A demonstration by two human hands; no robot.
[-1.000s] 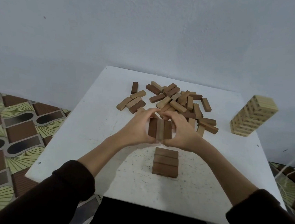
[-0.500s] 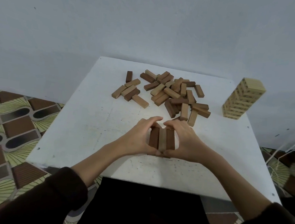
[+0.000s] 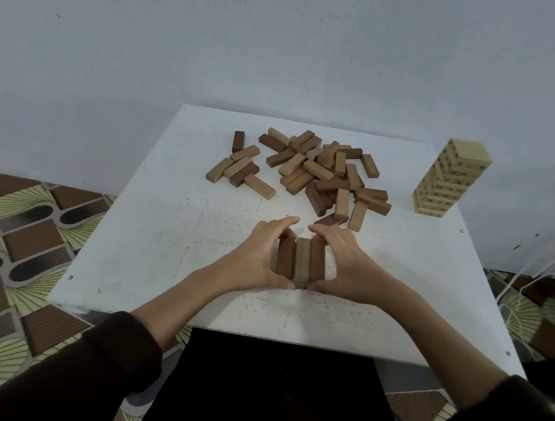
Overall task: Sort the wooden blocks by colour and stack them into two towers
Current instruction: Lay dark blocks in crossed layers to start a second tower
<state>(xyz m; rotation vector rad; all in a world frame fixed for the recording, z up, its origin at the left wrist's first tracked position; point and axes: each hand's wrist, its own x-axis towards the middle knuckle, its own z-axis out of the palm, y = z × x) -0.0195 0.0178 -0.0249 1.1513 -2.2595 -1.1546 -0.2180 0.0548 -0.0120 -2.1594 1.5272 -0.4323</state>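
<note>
Head view: the left hand [image 3: 258, 259] and right hand [image 3: 348, 267] each had the grip clamped on a row of three blocks [image 3: 302, 259], fingers curled round its outer sides, at 6 o'clock on the surface [image 3: 153, 233]. One second earlier this row was held above a dark base layer. It had since been lowered onto that layer, now hidden, so the stack probably stood two layers high. The middle block looked paler, a possible sorting error. The loose pile [image 3: 323, 174] lay at 12 o'clock and the pale tower [image 3: 449, 181] at 2 o'clock.

Three side-by-side blocks [image 3: 301, 259], mixed loose pile [image 3: 309, 171] behind, pale tower [image 3: 450, 182] right
</note>
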